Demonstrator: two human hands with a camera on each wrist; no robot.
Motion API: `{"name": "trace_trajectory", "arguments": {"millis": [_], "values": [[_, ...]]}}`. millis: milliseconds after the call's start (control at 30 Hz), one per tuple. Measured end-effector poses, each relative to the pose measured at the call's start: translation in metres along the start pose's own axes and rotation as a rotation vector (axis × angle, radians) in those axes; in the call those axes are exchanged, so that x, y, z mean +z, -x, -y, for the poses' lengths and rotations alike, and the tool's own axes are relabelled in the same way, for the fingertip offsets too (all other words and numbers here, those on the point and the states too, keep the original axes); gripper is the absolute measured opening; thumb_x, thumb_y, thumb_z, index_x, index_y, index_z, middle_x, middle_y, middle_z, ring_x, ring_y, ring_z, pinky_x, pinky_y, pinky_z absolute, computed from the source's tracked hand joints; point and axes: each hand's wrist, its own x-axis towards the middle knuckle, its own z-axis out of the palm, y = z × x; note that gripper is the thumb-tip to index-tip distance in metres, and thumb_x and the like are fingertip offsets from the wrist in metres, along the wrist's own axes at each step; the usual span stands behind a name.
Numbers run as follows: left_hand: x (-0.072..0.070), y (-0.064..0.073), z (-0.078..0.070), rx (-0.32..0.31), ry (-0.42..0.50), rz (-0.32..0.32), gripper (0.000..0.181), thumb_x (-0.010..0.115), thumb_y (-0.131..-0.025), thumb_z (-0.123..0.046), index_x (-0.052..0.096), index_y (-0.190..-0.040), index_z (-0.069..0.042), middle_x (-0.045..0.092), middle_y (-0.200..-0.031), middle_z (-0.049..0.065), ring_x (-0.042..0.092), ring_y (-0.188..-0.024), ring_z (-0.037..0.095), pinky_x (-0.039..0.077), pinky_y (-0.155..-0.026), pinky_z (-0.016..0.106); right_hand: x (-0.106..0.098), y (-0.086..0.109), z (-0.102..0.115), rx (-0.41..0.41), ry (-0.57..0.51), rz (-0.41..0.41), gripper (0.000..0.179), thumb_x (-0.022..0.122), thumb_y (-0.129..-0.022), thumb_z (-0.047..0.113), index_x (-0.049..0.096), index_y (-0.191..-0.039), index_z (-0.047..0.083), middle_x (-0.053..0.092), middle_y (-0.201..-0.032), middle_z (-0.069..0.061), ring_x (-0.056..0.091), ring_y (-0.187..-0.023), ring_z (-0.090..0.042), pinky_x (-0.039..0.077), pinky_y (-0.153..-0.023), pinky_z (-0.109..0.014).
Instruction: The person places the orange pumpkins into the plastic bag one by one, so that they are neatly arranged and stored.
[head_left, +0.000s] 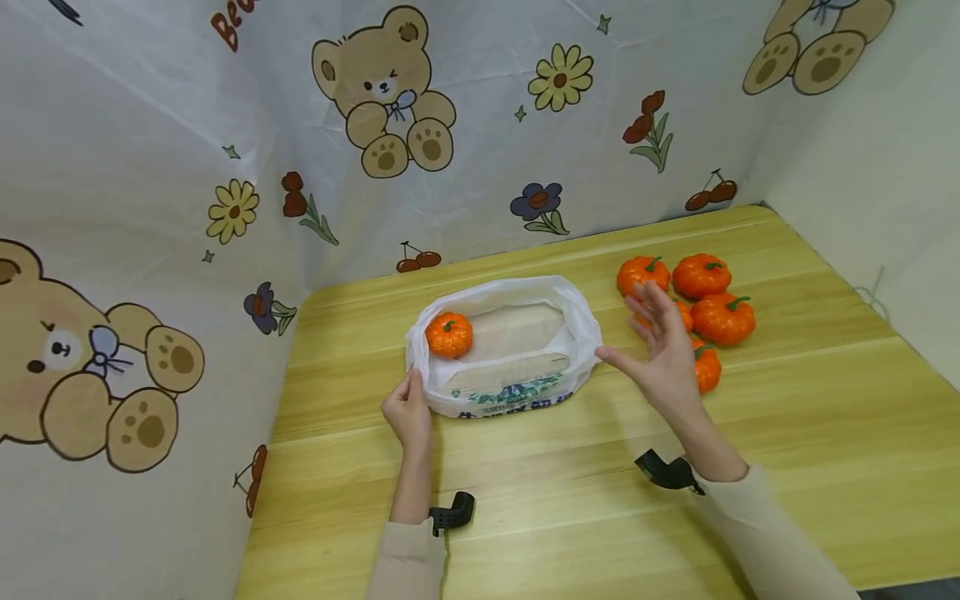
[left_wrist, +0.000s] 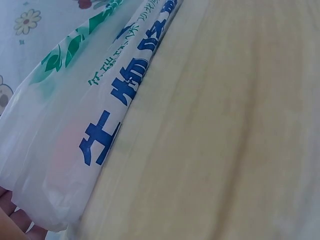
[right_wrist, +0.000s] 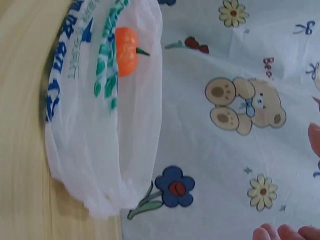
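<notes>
A white plastic bag [head_left: 504, 392] with green and blue print lies on the table, its mouth spread wide. One small orange pumpkin [head_left: 450, 335] with a green stem sits inside at the left end. My left hand [head_left: 408, 414] pinches the bag's rim at its near left corner; in the left wrist view its fingers [left_wrist: 19, 218] are curled behind the plastic. Empty, my right hand [head_left: 666, 367] hovers with spread fingers between the bag and several loose pumpkins [head_left: 723, 319], partly covering some. Its thumb tip overlaps the bag's right edge in the head view.
The wooden table [head_left: 555, 492] carries both the bag and the group of pumpkins at its right. A white cloth [head_left: 487, 125] printed with bears and flowers hangs along the table's back and left. At the right stands a plain pale wall [head_left: 862, 167].
</notes>
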Motion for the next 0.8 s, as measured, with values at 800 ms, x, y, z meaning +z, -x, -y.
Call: {"name": "trace_trajectory", "arguments": {"millis": [800], "values": [[-0.002,0.005,-0.001,-0.036,0.033,0.004,0.025,0.064,-0.094,-0.011,0.067,-0.112,0.006,0.065,-0.120,0.022,0.060,-0.119,0.028,0.053,-0.093,0.024,-0.111,0.022,-0.041,0.326,-0.252,-0.506,0.080,0.070,-0.075,-0.020,0.040,-0.143,0.011,0.039,-0.143,0.003,0.036,-0.137,-0.016,0.032,-0.116,-0.023]]}}
